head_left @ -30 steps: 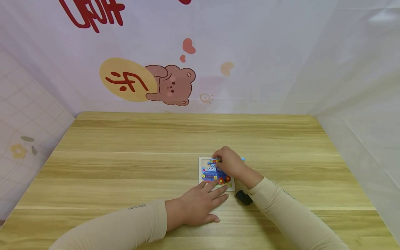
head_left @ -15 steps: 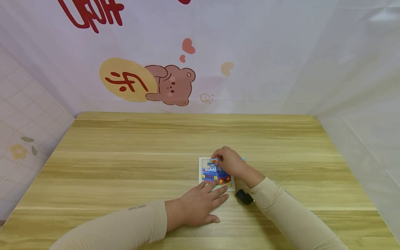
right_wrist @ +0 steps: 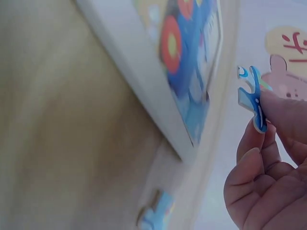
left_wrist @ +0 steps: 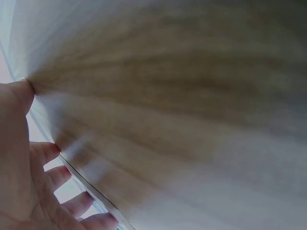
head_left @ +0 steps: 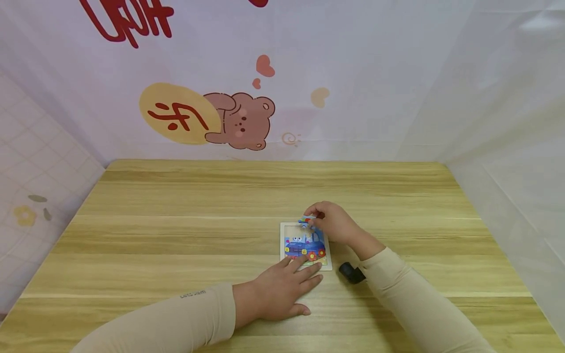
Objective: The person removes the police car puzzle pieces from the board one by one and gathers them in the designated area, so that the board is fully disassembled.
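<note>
A wooden jigsaw puzzle with a pale frame [head_left: 282, 245] and a blue car picture lies flat on the table. My right hand [head_left: 333, 223] pinches a blue puzzle piece [right_wrist: 254, 98] with red and green patches, raised above the frame's far edge. In the right wrist view, the piece stands between thumb and fingers, apart from the frame [right_wrist: 139, 84]. My left hand [head_left: 282, 289] lies with spread, straight fingers over the near edge of the puzzle. The left wrist view shows its fingertips [left_wrist: 76, 203] at the frame's edge.
Another loose light-blue piece [right_wrist: 157, 211] lies on the table beside the frame in the right wrist view. A black device [head_left: 350, 273] shows by the right sleeve. A white printed curtain [head_left: 375, 88] stands behind the wooden table [head_left: 176, 196].
My right hand has drawn back up and slightly right, lifting the piece from the picture's top part, where pale backing now shows. My left hand has stayed still.
</note>
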`<move>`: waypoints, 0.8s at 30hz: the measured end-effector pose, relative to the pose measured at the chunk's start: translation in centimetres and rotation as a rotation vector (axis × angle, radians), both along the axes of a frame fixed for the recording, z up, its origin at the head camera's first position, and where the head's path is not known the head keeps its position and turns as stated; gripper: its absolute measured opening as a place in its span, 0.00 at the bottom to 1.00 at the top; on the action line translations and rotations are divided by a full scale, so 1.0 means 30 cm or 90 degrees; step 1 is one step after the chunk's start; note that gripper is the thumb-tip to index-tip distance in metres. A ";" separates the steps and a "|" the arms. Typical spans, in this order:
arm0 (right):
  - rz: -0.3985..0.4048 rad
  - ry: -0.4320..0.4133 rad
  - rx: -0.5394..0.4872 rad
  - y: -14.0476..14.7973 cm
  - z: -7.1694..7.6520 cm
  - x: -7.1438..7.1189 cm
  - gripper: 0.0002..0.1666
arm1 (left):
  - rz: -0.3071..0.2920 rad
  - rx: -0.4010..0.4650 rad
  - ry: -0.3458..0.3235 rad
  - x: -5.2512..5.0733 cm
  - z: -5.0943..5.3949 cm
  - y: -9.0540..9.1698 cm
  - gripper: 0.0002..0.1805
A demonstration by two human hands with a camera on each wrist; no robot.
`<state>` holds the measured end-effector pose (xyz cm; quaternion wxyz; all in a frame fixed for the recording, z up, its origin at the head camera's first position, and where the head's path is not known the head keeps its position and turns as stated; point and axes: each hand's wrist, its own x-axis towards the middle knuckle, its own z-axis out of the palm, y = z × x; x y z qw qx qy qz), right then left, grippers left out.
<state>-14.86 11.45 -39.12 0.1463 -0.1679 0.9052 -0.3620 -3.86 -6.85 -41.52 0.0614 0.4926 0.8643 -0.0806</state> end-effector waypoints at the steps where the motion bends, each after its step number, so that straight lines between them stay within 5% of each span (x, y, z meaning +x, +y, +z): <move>1: -0.004 -0.004 -0.005 0.006 0.004 -0.002 0.07 | 0.000 0.000 -0.002 0.000 0.000 0.000 0.37; 24: -0.044 -0.018 -0.035 0.216 0.021 -0.052 0.08 | -0.001 0.015 -0.004 0.001 -0.003 -0.001 0.36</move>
